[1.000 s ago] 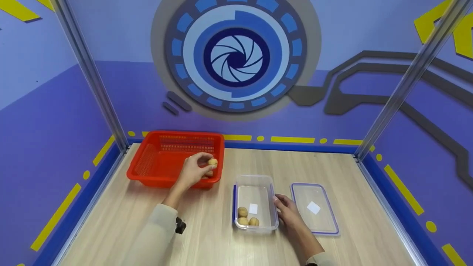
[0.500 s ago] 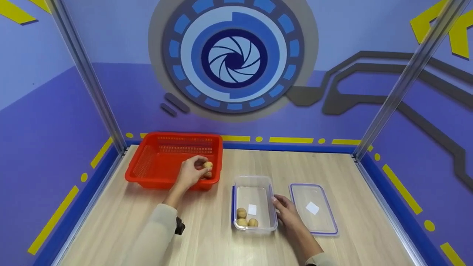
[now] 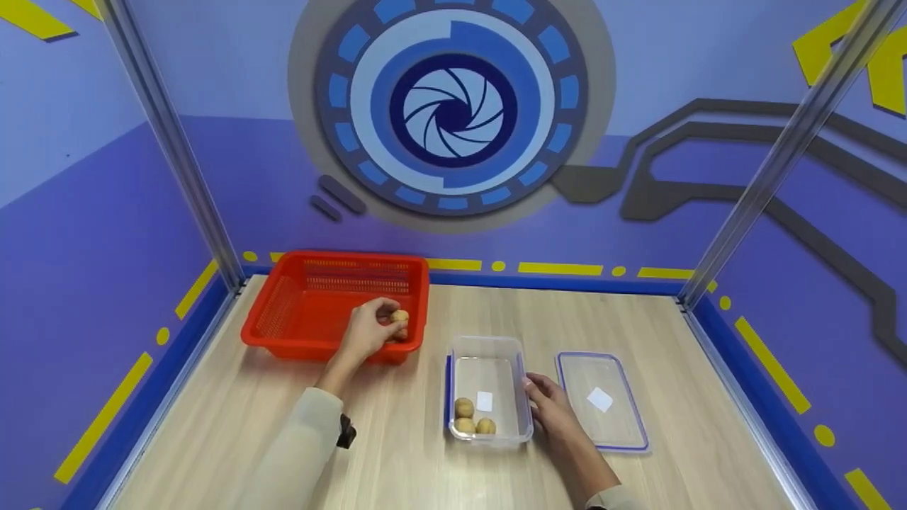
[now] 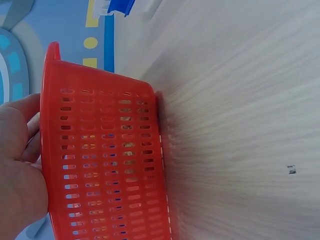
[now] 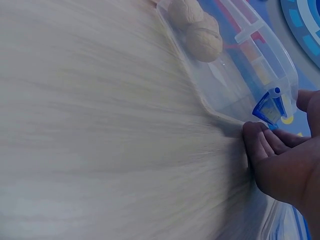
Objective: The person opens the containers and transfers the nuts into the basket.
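Item 1, left hand (image 3: 368, 331): reaching into the near right corner of the red basket (image 3: 297, 312), fingers curling round a small tan potato (image 3: 400, 316) and pinching it at the fingertips. In the left wrist view the hand (image 4: 20, 165) is lying against the rim of the basket (image 4: 105, 160); the potato is not showing there.

Item 2, red basket: sitting on the worktop (image 3: 397, 467) at about 10 o'clock from the clear container (image 3: 489, 347), close to the back wall.

Item 3, right hand (image 3: 553, 409): resting on the worktop at 3 o'clock of the clear container, fingers loosely extended and touching its right wall, gripping nothing. In the right wrist view the fingertips (image 5: 262, 142) are lying against the edge of the container (image 5: 240, 65) beside a blue clip (image 5: 270, 107).

Item 4, clear container: standing open at the middle of the worktop, holding three potatoes (image 3: 473, 418) gathered at its near left corner. A white label (image 3: 485, 401) is showing on its floor.

Item 5, clear lid (image 3: 601, 400): lying flat at 3 o'clock of the container, just beyond the right hand, blue-edged.
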The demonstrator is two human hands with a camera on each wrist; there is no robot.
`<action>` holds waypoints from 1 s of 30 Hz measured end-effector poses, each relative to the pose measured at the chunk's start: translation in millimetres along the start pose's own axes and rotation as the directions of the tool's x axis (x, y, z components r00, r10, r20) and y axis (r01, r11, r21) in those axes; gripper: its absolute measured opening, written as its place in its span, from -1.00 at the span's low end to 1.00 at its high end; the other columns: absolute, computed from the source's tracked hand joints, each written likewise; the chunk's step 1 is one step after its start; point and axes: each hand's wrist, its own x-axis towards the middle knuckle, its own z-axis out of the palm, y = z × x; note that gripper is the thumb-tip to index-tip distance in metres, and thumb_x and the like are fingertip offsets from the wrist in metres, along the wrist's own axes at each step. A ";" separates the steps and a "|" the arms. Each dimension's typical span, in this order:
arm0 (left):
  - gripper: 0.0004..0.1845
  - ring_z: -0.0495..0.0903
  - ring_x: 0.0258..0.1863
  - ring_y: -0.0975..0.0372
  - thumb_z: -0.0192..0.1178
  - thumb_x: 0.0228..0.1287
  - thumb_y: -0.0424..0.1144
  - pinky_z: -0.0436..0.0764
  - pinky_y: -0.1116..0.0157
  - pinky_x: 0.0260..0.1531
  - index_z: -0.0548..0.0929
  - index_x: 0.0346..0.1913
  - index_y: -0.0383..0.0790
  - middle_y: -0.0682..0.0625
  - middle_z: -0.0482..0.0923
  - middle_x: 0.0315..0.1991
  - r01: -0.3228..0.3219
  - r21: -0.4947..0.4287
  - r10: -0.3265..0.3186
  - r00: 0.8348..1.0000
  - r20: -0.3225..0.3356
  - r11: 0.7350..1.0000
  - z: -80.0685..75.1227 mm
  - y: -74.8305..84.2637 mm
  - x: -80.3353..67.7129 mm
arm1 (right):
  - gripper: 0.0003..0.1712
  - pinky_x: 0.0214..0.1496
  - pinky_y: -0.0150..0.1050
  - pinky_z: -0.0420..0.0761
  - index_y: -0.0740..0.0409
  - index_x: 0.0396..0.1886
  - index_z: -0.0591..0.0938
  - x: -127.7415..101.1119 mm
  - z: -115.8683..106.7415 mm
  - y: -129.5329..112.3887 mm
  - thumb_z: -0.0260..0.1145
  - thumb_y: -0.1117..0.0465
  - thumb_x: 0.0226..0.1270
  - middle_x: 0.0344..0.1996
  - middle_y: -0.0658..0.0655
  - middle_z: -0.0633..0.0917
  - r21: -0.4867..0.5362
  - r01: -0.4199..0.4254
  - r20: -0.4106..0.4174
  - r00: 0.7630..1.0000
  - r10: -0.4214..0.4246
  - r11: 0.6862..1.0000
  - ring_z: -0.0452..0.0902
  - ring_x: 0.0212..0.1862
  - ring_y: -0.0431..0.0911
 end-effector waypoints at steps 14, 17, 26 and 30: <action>-0.55 0.69 0.05 0.06 0.54 0.28 -0.27 0.67 0.08 0.19 0.69 0.20 -0.25 -0.12 0.72 0.08 -0.042 0.007 0.042 0.999 -0.031 0.999 0.3 -1.8 -0.1 | -0.31 0.42 0.13 0.52 0.44 0.46 0.39 -0.1 -0.8 0.0 0.25 -0.01 0.65 0.37 0.43 0.52 -0.006 -0.008 -0.006 1.000 0.008 1.000 0.46 0.39 0.20; -0.54 0.70 0.06 0.04 0.54 0.28 -0.25 0.69 0.08 0.17 0.69 0.20 -0.26 -0.15 0.72 0.09 -0.061 -0.020 0.061 0.998 -0.035 0.998 0.0 0.2 -0.5 | -0.32 0.35 0.07 0.59 0.47 0.45 0.39 0.7 -0.5 0.3 0.24 0.03 0.66 0.34 0.46 0.52 -0.009 0.013 0.002 1.000 -0.013 1.000 0.49 0.35 0.19; -0.53 0.69 0.09 -0.01 0.53 0.30 -0.26 0.67 0.02 0.20 0.68 0.23 -0.22 -0.14 0.69 0.13 -0.132 0.015 0.132 0.991 0.001 0.991 7.0 24.6 -6.7 | -0.32 0.36 0.08 0.58 0.46 0.46 0.39 1.2 -1.4 0.8 0.25 0.02 0.66 0.36 0.46 0.52 -0.015 0.005 -0.004 1.000 -0.006 1.000 0.49 0.36 0.21; -0.51 0.69 0.10 -0.01 0.53 0.30 -0.27 0.69 0.05 0.17 0.66 0.25 -0.28 -0.14 0.68 0.12 -0.204 0.030 0.203 0.978 0.049 0.978 14.3 42.5 -9.6 | -0.28 0.45 0.19 0.47 0.43 0.48 0.37 -0.3 -1.1 0.0 0.25 -0.02 0.65 0.39 0.45 0.49 -0.029 -0.011 -0.006 1.000 0.011 1.000 0.44 0.41 0.25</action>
